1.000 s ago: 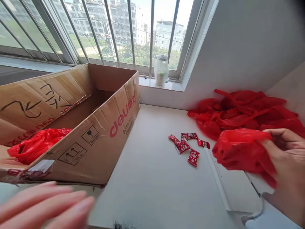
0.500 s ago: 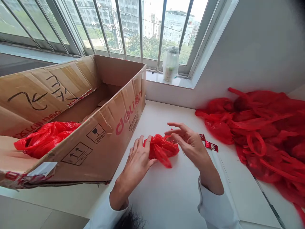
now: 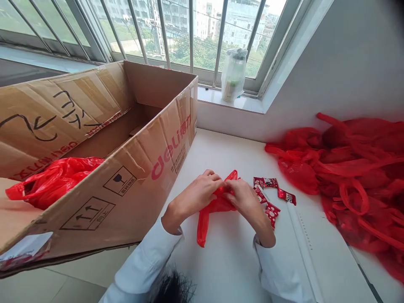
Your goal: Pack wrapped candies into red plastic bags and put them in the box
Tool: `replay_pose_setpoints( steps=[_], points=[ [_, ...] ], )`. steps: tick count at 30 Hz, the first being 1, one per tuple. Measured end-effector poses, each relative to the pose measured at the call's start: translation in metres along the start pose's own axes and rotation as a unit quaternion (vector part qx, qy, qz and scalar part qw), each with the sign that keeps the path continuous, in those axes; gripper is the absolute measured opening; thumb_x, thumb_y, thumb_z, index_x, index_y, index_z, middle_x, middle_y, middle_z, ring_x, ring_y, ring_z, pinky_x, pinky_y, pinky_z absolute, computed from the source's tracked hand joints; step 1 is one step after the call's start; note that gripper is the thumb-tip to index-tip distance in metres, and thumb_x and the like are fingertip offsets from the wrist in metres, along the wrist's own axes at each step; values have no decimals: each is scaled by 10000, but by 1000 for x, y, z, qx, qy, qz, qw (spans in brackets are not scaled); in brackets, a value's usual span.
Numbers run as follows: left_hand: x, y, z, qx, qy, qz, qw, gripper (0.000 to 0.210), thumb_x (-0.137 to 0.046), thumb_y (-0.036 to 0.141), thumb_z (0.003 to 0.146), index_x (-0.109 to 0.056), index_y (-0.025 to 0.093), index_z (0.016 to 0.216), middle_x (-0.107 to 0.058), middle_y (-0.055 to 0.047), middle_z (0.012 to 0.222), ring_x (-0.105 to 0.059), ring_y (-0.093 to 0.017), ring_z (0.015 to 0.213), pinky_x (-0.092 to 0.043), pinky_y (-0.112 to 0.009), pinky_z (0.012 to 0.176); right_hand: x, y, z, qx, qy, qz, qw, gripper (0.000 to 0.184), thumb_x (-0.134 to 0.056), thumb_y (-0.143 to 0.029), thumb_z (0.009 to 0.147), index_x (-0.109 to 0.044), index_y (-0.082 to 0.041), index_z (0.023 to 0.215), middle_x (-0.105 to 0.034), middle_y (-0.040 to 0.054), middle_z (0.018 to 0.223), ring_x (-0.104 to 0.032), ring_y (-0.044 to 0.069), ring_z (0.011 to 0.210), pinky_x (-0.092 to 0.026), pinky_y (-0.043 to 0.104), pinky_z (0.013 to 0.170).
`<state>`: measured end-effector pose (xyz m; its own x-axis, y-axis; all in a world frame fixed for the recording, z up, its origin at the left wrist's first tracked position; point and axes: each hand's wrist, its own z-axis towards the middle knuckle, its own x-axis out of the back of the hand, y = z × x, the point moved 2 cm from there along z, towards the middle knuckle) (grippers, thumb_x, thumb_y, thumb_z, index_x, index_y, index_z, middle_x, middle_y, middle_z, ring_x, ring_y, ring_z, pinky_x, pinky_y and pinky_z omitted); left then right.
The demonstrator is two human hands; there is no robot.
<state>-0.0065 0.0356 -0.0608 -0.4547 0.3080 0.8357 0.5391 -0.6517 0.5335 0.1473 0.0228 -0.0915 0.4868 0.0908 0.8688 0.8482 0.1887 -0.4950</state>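
Observation:
A red plastic bag (image 3: 221,205) lies crumpled on the white table, one strap-like handle trailing toward me on the left. My left hand (image 3: 206,188) grips its upper edge from the left, fingers bent and pinched. From the right, my right hand (image 3: 241,194) is closed on the same edge, and the two hands' fingertips almost meet. What the bag contains, if anything, is hidden. Just right of my right hand lie several small red candy packets (image 3: 272,211), with one packet (image 3: 287,196) slightly apart from the others.
At the left stands a large open cardboard box (image 3: 148,168) with a red bag bundle (image 3: 59,179) inside. A big heap of red bags (image 3: 353,168) covers the table's right side. On the windowsill sits a plastic-wrapped container (image 3: 234,75).
Both hands have come together and closed on the bag's edge; before, the fingers were spread. The bag is opened out more, and more candy packets show beside it. The view has shifted slightly.

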Motion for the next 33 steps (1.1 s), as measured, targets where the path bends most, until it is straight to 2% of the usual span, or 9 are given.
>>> replay_pose_setpoints(
  steps=[4, 10, 13, 16, 20, 22, 25, 29, 33],
  points=[
    [-5, -16, 6, 20, 10, 1, 1000, 202, -456, 53, 832, -596, 198, 827, -588, 13, 799, -518, -129, 672, -404, -245, 601, 13, 12, 0, -30, -15, 59, 998, 111, -512, -172, 760, -564, -212, 670, -622, -13, 671, -530, 138, 627, -330, 241, 580],
    [22, -31, -30, 99, 134, -5, 986, 145, -479, 115, 867, -593, 193, 823, -572, 19, 794, -513, -114, 676, -385, -235, 596, 56, 51, -16, -61, -2, 110, 992, 135, -550, -285, 752, -557, -213, 638, -632, -30, 691, -546, 147, 683, -368, 253, 630],
    [25, -31, -56, 166, 182, -9, 969, 153, -482, 131, 877, -611, 196, 825, -557, 17, 784, -534, -124, 688, -411, -249, 618, 71, 65, -31, -66, -44, 84, 993, 129, -555, -302, 755, -606, -227, 664, -641, -29, 696, -559, 159, 686, -375, 262, 618],
    [17, -20, -69, 183, 149, -1, 972, 237, -452, 86, 876, -604, 215, 1004, -575, -10, 937, -577, -160, 859, -472, -305, 770, 78, 62, -41, -43, -85, 69, 993, 124, -612, -337, 740, -689, -268, 808, -702, 0, 855, -604, 199, 777, -419, 295, 657],
    [6, 4, -57, 84, 95, 55, 990, 535, -534, 5, 789, -483, 259, 1257, -473, -73, 1263, -399, -247, 1250, -422, -425, 1010, 65, 34, -34, 9, -54, 93, 994, 384, -634, -406, 780, -632, -302, 1149, -656, 36, 1153, -607, 221, 970, -454, 336, 807],
    [2, 11, -45, 30, 62, 86, 994, 439, -536, 2, 800, -537, 238, 1170, -509, -77, 1225, -386, -262, 1242, -435, -428, 988, 49, 17, -24, 42, -48, 88, 994, 307, -621, -373, 802, -647, -269, 1090, -669, 38, 1068, -611, 204, 922, -450, 323, 798],
    [1, 9, -36, 11, 35, 112, 993, 181, -459, 73, 892, -580, 205, 864, -591, -38, 922, -501, -221, 978, -471, -359, 815, 31, 0, -14, 68, -46, 109, 991, 116, -548, -240, 833, -662, -226, 847, -666, -4, 814, -589, 153, 747, -426, 277, 706],
    [13, -6, -50, 55, 112, 58, 991, 138, -450, 191, 931, -538, 218, 827, -580, 7, 876, -528, -162, 820, -422, -273, 695, 36, 5, -16, 34, 50, 242, 968, 118, -543, -244, 831, -622, -204, 753, -637, -23, 743, -568, 132, 723, -414, 243, 681],
    [22, -14, -72, 137, 256, -37, 956, 107, -514, 309, 926, -513, 222, 864, -567, 37, 809, -548, -123, 703, -403, -236, 629, 48, 33, -37, -49, 127, 414, 900, 186, -611, -387, 809, -589, -202, 807, -622, -7, 782, -581, 140, 731, -448, 235, 658]
  ],
)
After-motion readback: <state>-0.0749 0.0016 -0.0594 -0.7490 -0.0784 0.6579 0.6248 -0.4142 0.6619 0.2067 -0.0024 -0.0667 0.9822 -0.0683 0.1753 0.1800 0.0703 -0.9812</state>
